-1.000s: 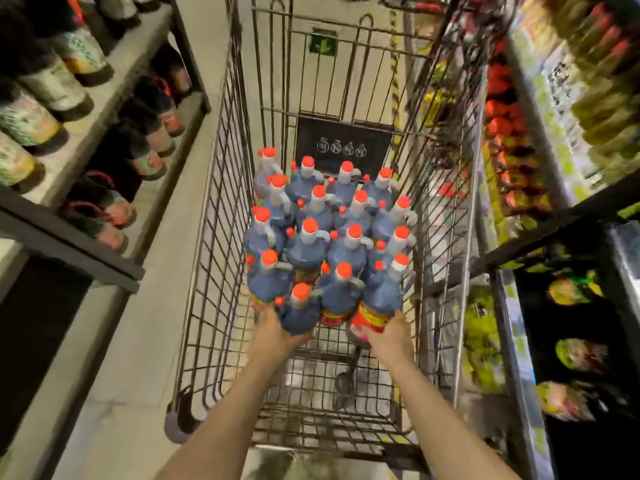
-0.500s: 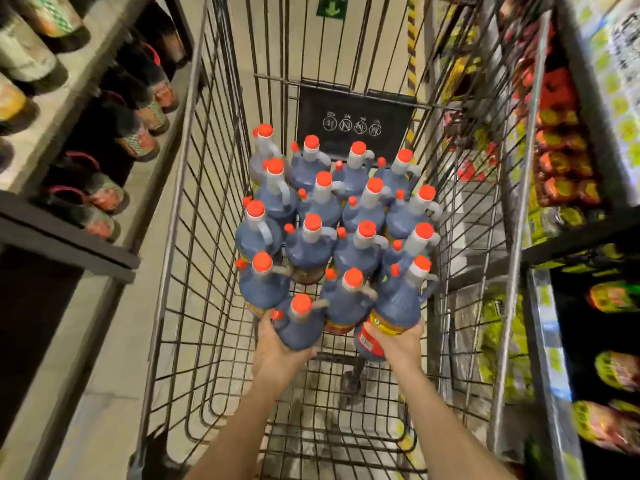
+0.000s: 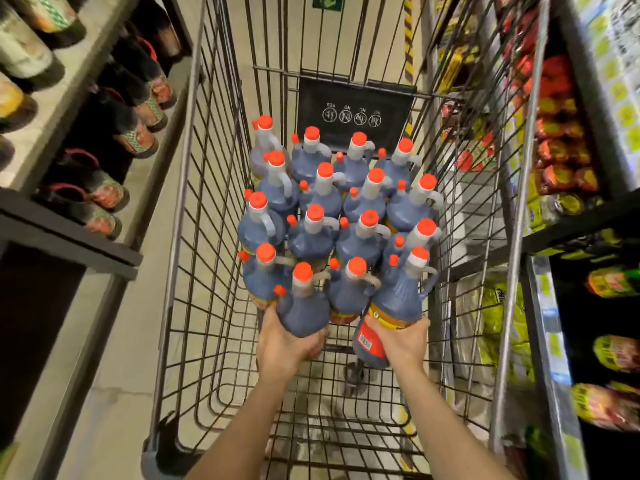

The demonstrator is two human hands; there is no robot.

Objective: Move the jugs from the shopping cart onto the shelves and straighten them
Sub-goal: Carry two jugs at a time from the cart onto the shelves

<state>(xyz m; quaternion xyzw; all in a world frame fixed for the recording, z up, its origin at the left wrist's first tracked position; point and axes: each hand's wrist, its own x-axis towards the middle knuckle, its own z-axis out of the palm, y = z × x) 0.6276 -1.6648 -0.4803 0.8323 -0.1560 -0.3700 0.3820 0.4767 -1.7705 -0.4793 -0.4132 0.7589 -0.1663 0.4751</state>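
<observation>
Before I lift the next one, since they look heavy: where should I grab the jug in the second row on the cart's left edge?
That jug stands upright with its loop handle beside the neck, facing right. Probably best to hook fingers through the handle from above; neighbours crowd its body, so a side grip looks blocked.

A wire shopping cart [image 3: 194,237] stands on the pale floor [image 3: 114,375] between two runs of shelves, and its basket carries a tight cluster of dark jugs [image 3: 313,233] with orange caps — all upright, touching one another. The left shelves [image 3: 62,109] hold dark bottles with patterned labels; the right shelves [image 3: 575,216] hold bright packets.
</observation>
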